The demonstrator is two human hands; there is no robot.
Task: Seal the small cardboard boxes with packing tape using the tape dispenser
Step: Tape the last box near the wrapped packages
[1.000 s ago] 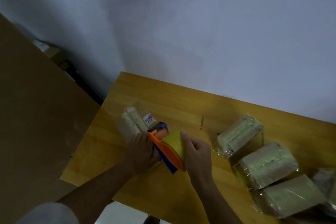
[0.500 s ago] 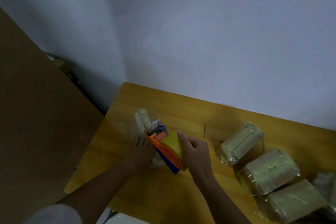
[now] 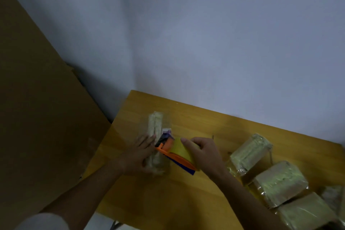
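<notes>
Dim room, blue-grey wall up top, and a wooden counter filling the lower half with a big cardboard sheet leaning off at 9 o'clock. From where I'm driving this, what's changed over the last second is that the box being sealed has swung round from a diagonal to nearly pointing at 12 o'clock, and the tape dispenser has slid up with it, so I'd guess we're mid-pull on a strip along the seam. Left hand lies flat on the box, fingers straight and together, pinning it. Right hand is wrapped around the dispenser, fingers clamped over the yellow roll. The box itself sits at about 6 o'clock of centre, pale, long and narrow, with a small label near the dispenser nose. Three more taped-looking boxes are lined up at 4 o'clock.
</notes>
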